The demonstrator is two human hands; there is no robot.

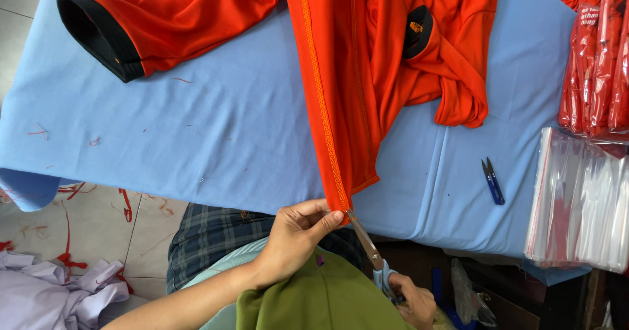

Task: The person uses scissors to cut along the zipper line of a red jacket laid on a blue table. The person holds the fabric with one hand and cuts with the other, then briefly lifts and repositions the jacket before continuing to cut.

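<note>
Pinching the orange garment's hem (337, 202), the left hand (295, 238) sits near the scissors (367, 241) (gripped by the right hand (413, 300)); fingers risk a nick.

Blue-clothed table (196, 133) — tiled floor (98, 225)

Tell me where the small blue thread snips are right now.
In the head view, the blue thread snips lie untouched on the blue table cover, right of the orange shirt and just left of the stack of clear plastic bags.
</note>
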